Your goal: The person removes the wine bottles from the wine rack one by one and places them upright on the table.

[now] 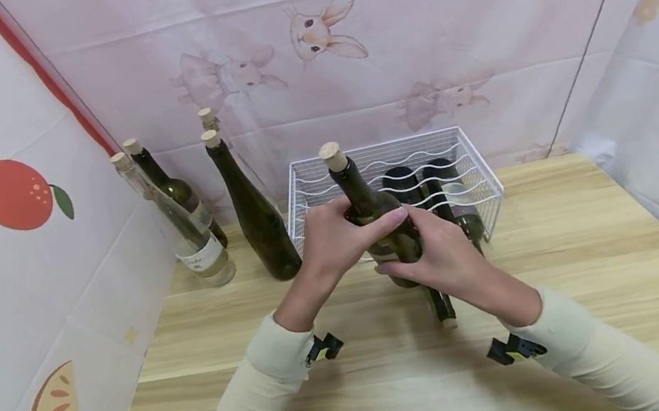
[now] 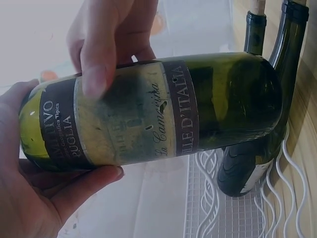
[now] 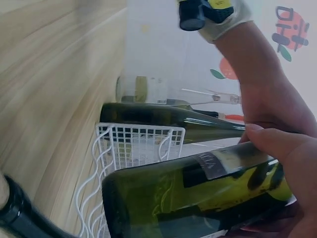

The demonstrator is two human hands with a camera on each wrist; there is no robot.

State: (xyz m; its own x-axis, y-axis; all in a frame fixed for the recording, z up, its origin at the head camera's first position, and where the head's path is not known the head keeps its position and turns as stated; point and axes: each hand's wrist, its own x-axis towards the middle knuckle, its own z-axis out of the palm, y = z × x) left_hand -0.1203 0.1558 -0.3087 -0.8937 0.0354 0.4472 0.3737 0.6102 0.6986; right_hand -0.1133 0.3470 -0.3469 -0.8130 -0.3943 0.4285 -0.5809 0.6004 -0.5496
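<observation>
Both hands hold a green wine bottle [image 1: 359, 190], corked and tilted, above the front of a white wire rack [image 1: 481, 160]. Around its shoulder, the left hand [image 1: 331, 237] grips with the thumb laid across the glass. My right hand [image 1: 448, 251] grips the bottle's body from the right. In the left wrist view the bottle's label [image 2: 131, 116] faces the camera, with the right thumb on it. The bottle's base is toward the rack in the right wrist view. Two dark bottles [image 1: 401, 180] [image 1: 469, 221] lie in the rack, necks toward me.
Left of the rack stand a tall dark green bottle [image 1: 254, 217], a clear labelled bottle [image 1: 205, 257], another green bottle [image 1: 177, 190] and a partly hidden clear one, all corked. Printed cloth walls [image 1: 449, 21] enclose the wooden table [image 1: 589, 250] at the back and sides.
</observation>
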